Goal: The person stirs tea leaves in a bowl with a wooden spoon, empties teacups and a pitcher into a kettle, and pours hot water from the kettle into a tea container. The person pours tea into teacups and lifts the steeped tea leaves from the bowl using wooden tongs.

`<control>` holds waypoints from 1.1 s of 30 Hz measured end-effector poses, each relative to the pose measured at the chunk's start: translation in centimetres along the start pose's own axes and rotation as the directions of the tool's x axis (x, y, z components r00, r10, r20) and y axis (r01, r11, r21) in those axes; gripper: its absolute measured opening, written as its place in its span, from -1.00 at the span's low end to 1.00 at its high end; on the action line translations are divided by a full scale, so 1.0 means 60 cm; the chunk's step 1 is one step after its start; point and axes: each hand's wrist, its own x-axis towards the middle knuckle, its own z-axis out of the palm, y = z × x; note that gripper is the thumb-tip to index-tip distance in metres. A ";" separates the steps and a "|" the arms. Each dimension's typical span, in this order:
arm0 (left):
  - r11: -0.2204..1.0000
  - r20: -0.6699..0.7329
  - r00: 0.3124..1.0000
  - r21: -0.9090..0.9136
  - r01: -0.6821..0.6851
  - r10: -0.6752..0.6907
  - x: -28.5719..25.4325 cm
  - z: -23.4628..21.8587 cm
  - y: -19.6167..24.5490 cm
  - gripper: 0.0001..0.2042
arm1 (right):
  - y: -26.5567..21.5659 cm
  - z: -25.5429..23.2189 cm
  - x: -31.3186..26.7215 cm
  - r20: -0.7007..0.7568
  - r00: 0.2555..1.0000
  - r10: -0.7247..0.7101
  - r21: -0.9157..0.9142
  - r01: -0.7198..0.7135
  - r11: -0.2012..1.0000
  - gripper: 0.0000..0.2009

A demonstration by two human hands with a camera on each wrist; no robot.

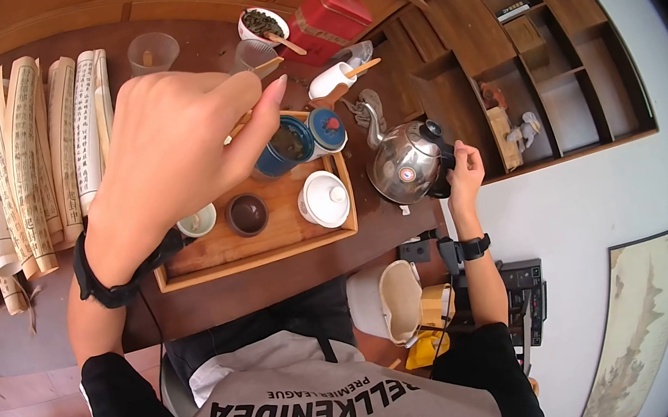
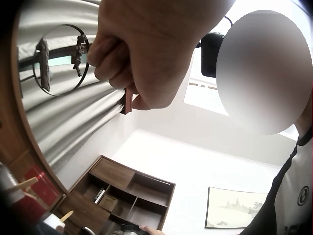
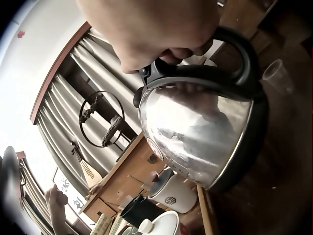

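Note:
My left hand (image 1: 172, 138) is raised close to the head camera, over the tray's far left part. In the left wrist view its fingers (image 2: 115, 66) are curled into a fist, with nothing showing in the grip. On the right, my right hand (image 1: 463, 169) grips the black handle of a shiny steel kettle (image 1: 404, 166) with a thin curved spout. The right wrist view shows the kettle's polished side (image 3: 190, 127) below the curled fingers. To the kettle's left, a wooden tray (image 1: 251, 266) carries a white lidded bowl (image 1: 323, 200), a dark brown cup (image 1: 248, 215), a blue cup (image 1: 280, 151) and a blue-lidded jar (image 1: 328, 128).
Several printed paper scrolls (image 1: 27, 171) lie at the left. Behind the tray stand a bowl of tea leaves (image 1: 262, 24), a red tin (image 1: 325, 23), a clear cup (image 1: 153, 53) and a white holder (image 1: 332, 80). Below the table edge is a pale bin (image 1: 389, 301).

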 end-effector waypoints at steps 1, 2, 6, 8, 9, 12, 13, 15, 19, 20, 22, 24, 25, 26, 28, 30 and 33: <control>1.000 0.012 1.000 0.005 0.002 -0.002 0.000 0.001 0.000 -0.61 | 0.006 0.004 -0.004 -0.017 1.000 0.016 0.006 -0.016 1.000 -0.85; 1.000 0.016 1.000 0.007 -0.008 0.008 0.001 0.001 0.001 -0.61 | 0.016 0.006 -0.006 -0.021 0.999 0.041 0.067 -0.040 0.997 -0.84; 1.000 0.062 0.998 0.002 0.021 -0.021 0.002 0.007 0.004 -0.62 | 0.071 0.029 -0.003 -0.169 0.983 0.074 0.175 -0.044 0.984 -0.78; 0.999 0.087 0.996 -0.006 0.032 -0.031 0.002 0.013 0.004 -0.63 | 0.074 0.034 -0.015 -0.156 0.979 0.132 0.196 -0.100 0.976 -0.78; 1.000 0.097 0.995 0.005 0.014 -0.014 0.003 0.016 0.006 -0.63 | 0.076 0.037 -0.022 -0.137 0.973 0.184 0.198 -0.155 0.968 -0.78; 0.999 0.120 0.992 -0.014 0.049 -0.047 0.004 0.028 0.007 -0.61 | 0.103 0.047 -0.025 -0.148 0.978 0.148 0.229 -0.112 0.967 -0.79; 1.000 0.138 0.990 0.000 0.026 -0.026 0.005 0.030 0.007 -0.61 | 0.116 0.051 -0.028 -0.156 0.982 0.109 0.206 -0.075 0.976 -0.79; 0.995 0.199 0.977 0.073 0.062 -0.076 0.005 0.033 0.008 -0.65 | 0.104 0.064 -0.042 -0.171 0.972 0.161 0.261 -0.113 0.959 -0.79; 0.984 0.260 0.953 0.129 0.126 -0.156 -0.007 0.055 0.010 -0.65 | 0.120 0.074 -0.054 -0.170 0.961 0.217 0.415 -0.130 0.901 -0.79; 0.983 0.285 0.944 0.126 0.135 -0.166 -0.008 0.061 0.014 -0.66 | 0.132 0.077 -0.057 -0.161 0.962 0.221 0.426 -0.134 0.895 -0.80; 0.981 0.370 0.913 0.150 0.122 -0.170 0.000 0.079 0.024 -0.66 | 0.165 0.079 -0.072 -0.127 0.966 0.227 0.447 -0.149 0.882 -0.80; 0.974 0.478 0.849 0.133 0.185 -0.227 0.015 0.095 0.030 -0.66 | 0.146 0.069 -0.074 -0.053 0.972 0.229 0.439 -0.183 0.879 -0.76; 0.975 0.502 0.836 0.142 0.172 -0.221 0.023 0.108 0.033 -0.66 | 0.153 0.068 -0.076 -0.055 0.965 0.255 0.453 -0.204 0.868 -0.76; 0.979 0.537 0.819 0.121 0.165 -0.204 0.033 0.127 0.035 -0.68 | 0.161 0.068 -0.077 -0.084 0.973 0.217 0.357 -0.174 0.918 -0.73; 0.977 0.627 0.750 0.100 0.189 -0.209 0.056 0.161 0.044 -0.74 | 0.143 0.061 -0.092 -0.119 0.984 0.135 0.231 -0.105 0.967 -0.62; 0.988 0.668 0.730 0.067 0.139 -0.148 0.066 0.205 0.041 -0.76 | 0.142 0.056 -0.116 -0.268 0.962 0.053 0.230 0.011 0.973 -0.63; 0.994 0.752 0.651 0.043 0.104 -0.100 0.077 0.263 0.046 -0.82 | 0.122 0.047 -0.175 -0.450 0.893 0.002 0.285 0.141 0.948 -0.69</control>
